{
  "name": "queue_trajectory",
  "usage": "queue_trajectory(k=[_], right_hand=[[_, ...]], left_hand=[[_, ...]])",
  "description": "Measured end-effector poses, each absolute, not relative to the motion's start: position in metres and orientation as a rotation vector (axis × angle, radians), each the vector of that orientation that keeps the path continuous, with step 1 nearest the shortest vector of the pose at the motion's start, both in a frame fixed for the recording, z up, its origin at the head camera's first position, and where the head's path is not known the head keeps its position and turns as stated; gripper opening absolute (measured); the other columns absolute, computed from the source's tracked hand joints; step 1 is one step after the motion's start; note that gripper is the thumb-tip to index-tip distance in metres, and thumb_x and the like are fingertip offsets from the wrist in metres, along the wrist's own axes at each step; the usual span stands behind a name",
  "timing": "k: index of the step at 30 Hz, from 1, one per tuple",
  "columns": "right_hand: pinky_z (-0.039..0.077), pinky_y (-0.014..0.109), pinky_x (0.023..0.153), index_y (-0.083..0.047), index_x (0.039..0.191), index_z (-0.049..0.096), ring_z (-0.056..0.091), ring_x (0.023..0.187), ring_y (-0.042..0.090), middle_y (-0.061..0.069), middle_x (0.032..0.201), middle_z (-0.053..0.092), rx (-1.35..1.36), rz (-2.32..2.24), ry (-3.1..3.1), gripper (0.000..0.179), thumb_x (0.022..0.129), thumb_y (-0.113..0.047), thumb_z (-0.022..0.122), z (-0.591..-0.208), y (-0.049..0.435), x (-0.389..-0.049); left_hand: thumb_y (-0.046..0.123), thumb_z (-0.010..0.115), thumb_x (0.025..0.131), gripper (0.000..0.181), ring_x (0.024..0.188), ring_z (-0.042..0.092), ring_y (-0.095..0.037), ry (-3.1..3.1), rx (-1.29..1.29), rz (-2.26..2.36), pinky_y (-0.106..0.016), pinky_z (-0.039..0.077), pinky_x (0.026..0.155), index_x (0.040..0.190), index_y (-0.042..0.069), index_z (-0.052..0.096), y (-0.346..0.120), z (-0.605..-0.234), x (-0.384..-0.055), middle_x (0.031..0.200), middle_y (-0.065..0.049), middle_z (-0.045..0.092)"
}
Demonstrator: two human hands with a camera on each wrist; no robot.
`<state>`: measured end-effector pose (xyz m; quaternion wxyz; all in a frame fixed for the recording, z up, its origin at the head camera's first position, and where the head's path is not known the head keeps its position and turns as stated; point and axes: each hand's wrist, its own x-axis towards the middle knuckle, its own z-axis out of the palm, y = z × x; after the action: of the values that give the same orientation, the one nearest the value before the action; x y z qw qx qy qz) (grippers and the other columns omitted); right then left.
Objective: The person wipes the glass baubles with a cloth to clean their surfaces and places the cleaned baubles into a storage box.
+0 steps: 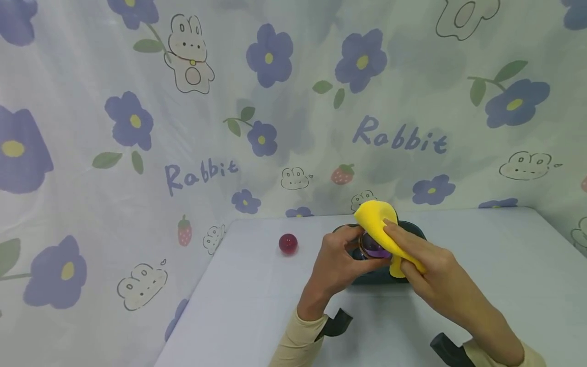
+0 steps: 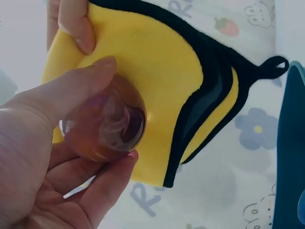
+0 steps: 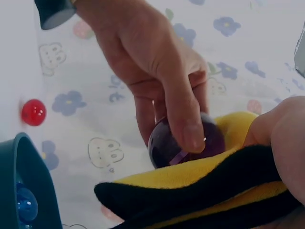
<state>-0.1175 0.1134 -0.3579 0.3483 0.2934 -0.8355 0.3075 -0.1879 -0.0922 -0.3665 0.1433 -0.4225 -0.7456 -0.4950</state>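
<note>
Purple translucent ball (image 1: 372,248) | held up near dark-teal bin (image 1: 380,280), left hand (image 1: 337,260) fingers pinch it | yellow black-edged cloth (image 1: 377,216) against ball, right hand (image 1: 445,275) grips cloth | clear blue ball (image 3: 27,205) in bin | glossy red ball (image 1: 288,244) on white table (image 1: 247,306)

The cloth (image 2: 152,52) is bright yellow, with black edges and a little black loop. The purple ball (image 3: 164,145) is shiny and see-through, and it looks a bit brown in the left wrist view. The red ball (image 1: 288,243) is plain and shiny. The tub (image 3: 5,171) is dark blue-green, and the blue ball (image 3: 27,204) shows inside. The table (image 1: 247,285) is white. The curtain (image 1: 293,158) is pale, with purple-blue flowers, yellow middles, green leaves, red strawberries, black-line bunnies and purple "Rabbit" words. The sleeves (image 1: 298,344) are cream.
</note>
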Motion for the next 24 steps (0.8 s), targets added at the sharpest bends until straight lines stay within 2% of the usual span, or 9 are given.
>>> queue_trajectory(k=[3, 7, 11, 13, 18, 24], right_hand=[[0.043, 0.004, 0.069, -0.01, 0.151, 0.054, 0.059, 0.086, 0.013, 0.021, 0.141, 0.065, 0.783, 0.808, -2.149, 0.081, 0.077, 0.02, 0.067, -0.359, 0.115, -0.121], [0.04, 0.009, 0.058, -0.011, 0.151, 0.054, 0.049, 0.074, 0.001, 0.02, 0.137, 0.067, 0.794, 0.887, -2.157, 0.08, 0.079, 0.022, 0.065, -0.361, 0.119, -0.126], [0.042, 0.012, 0.053, -0.007, 0.149, 0.055, 0.043, 0.065, -0.003, 0.02, 0.126, 0.071, 0.782, 1.025, -2.189, 0.071, 0.084, 0.02, 0.062, -0.362, 0.123, -0.129], [0.044, 0.016, 0.051, -0.003, 0.147, 0.056, 0.044, 0.062, -0.001, 0.021, 0.12, 0.072, 0.771, 1.114, -2.205, 0.064, 0.087, 0.019, 0.06, -0.363, 0.125, -0.13], [0.049, 0.021, 0.053, 0.006, 0.145, 0.054, 0.051, 0.06, 0.007, 0.022, 0.116, 0.071, 0.691, 1.307, -2.244, 0.052, 0.094, 0.013, 0.058, -0.365, 0.127, -0.131], [0.057, 0.019, 0.064, 0.007, 0.146, 0.053, 0.059, 0.074, 0.008, 0.026, 0.123, 0.07, 0.634, 1.398, -2.256, 0.049, 0.097, 0.008, 0.059, -0.366, 0.124, -0.129]], left_hand=[[0.015, 0.09, 0.08, 0.05, 0.103, 0.069, -0.012, -2.145, -1.236, -1.37, -0.018, 0.061, 0.089, 0.125, 0.006, 0.07, -0.092, -0.365, -0.187, 0.117, -0.007, 0.074], [0.017, 0.091, 0.079, 0.05, 0.097, 0.065, -0.012, -2.146, -1.273, -1.295, -0.015, 0.06, 0.086, 0.125, 0.007, 0.071, -0.093, -0.362, -0.186, 0.117, -0.006, 0.076], [0.017, 0.092, 0.078, 0.055, 0.1, 0.064, -0.012, -2.131, -1.319, -1.275, -0.015, 0.06, 0.087, 0.128, 0.009, 0.069, -0.094, -0.359, -0.184, 0.12, -0.005, 0.075], [0.015, 0.092, 0.077, 0.058, 0.104, 0.065, -0.012, -2.11, -1.336, -1.284, -0.015, 0.06, 0.087, 0.13, 0.009, 0.068, -0.095, -0.358, -0.183, 0.121, -0.006, 0.074], [0.011, 0.093, 0.075, 0.065, 0.109, 0.067, -0.013, -2.042, -1.344, -1.343, -0.02, 0.062, 0.085, 0.134, 0.007, 0.066, -0.094, -0.358, -0.181, 0.124, -0.008, 0.073], [0.005, 0.094, 0.072, 0.07, 0.107, 0.069, -0.015, -1.968, -1.3, -1.444, -0.026, 0.064, 0.082, 0.136, 0.006, 0.065, -0.093, -0.359, -0.182, 0.123, -0.011, 0.074]])
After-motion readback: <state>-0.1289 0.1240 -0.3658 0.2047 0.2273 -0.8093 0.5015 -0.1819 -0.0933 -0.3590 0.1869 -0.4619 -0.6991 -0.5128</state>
